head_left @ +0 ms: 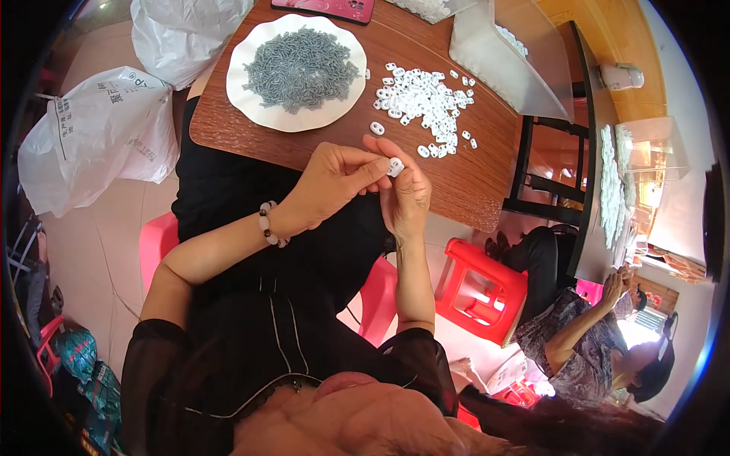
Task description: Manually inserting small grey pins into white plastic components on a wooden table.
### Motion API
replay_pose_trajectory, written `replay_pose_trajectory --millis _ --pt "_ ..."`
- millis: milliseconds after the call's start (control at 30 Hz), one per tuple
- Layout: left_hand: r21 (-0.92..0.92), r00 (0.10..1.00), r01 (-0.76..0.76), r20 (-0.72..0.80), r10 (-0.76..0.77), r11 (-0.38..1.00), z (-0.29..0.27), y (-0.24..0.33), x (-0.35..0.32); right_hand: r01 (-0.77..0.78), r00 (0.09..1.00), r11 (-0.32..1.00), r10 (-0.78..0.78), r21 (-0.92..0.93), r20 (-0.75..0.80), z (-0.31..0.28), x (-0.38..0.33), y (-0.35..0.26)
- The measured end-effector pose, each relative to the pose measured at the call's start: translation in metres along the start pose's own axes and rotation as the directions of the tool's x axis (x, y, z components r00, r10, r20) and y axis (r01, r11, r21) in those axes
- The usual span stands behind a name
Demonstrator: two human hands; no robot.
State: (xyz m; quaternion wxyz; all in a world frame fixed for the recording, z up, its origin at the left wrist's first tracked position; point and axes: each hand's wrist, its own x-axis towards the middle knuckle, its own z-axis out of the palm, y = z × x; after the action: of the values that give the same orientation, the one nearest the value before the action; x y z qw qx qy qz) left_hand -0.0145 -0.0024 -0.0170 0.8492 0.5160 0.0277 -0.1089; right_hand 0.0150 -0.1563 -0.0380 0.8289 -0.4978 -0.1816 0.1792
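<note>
Just off the table's near edge, my two hands meet at a small white oval plastic piece with two holes (395, 167). My left hand (327, 186) pinches it between thumb and fingertips. From the other side, my right hand (409, 199) is closed on the same piece with its thumb against it. Whether a smaller part sits between the fingertips is hidden. Beyond the hands lies a loose pile of similar white pieces (426, 102), with one single piece (376, 128) nearer to me. Left of the pile, a white scalloped plate (239, 95) holds many tiny grey rod-shaped parts (300, 68).
The brown wooden table (471, 190) has a pink phone (334, 7) at its far edge. A translucent bin (502, 68) stands far right. White sacks (99, 137) are at the left. A red stool (483, 292) stands right; another person (593, 342) works at a dark table (597, 190).
</note>
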Motion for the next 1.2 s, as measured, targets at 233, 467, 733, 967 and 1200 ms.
replay_pose_trajectory --millis 233,467,733,967,1200 --pt "-0.032 1.0 -0.021 -0.008 0.021 0.999 0.0051 -0.0027 0.0015 -0.006 1.0 0.999 0.005 -0.037 -0.03 -0.0058 0.0001 -0.0012" --pt "0.019 0.999 -0.04 0.016 0.039 0.999 0.0027 -0.0035 0.0019 -0.024 0.999 0.999 0.022 -0.043 -0.042 -0.0079 0.0004 -0.0005" --pt "-0.071 0.998 0.05 0.028 -0.048 0.996 -0.0022 -0.0042 0.0035 -0.052 0.998 0.999 0.052 -0.007 -0.019 -0.0043 0.002 -0.0038" --pt "-0.035 1.0 0.029 0.002 -0.029 0.999 0.0005 -0.0025 0.0004 -0.012 1.0 0.998 0.012 -0.06 0.001 -0.0084 0.0007 -0.0009" --pt "0.004 1.0 0.002 0.011 -0.002 1.0 -0.0008 -0.0034 0.0009 -0.005 1.0 0.999 0.005 0.033 0.012 -0.0094 0.0017 0.0016"
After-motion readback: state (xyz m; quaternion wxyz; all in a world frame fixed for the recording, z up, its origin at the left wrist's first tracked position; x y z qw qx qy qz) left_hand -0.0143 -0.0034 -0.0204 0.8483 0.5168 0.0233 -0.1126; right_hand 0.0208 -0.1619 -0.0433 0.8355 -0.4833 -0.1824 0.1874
